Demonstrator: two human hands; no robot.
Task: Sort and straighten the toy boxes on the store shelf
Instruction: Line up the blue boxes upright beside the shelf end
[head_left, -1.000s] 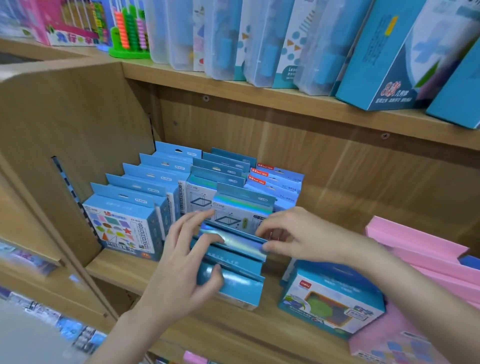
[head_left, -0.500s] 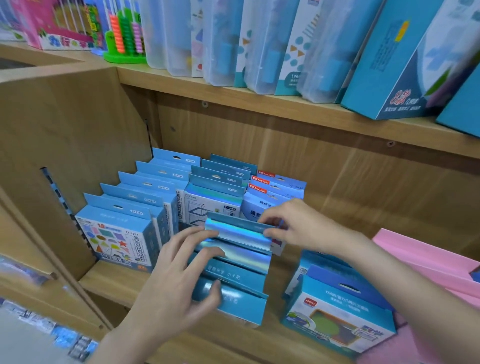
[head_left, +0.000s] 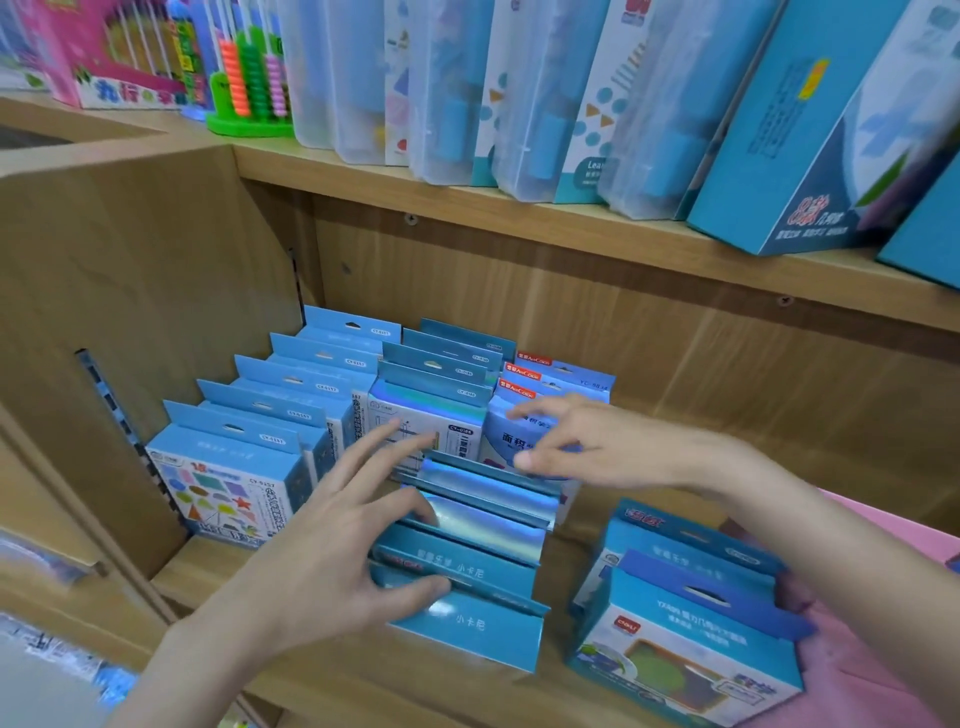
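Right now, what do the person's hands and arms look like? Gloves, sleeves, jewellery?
Both are bare. The left hand and right hand have no gloves and no rings that show. Both forearms are uncovered to the picture's edge: no sleeve, watch or bracelet in view. Nails look short and unpainted, though the picture is slightly blurred.

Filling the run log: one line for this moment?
left hand open, spread on middle blue boxes | right hand open, over box tops | row not straightened
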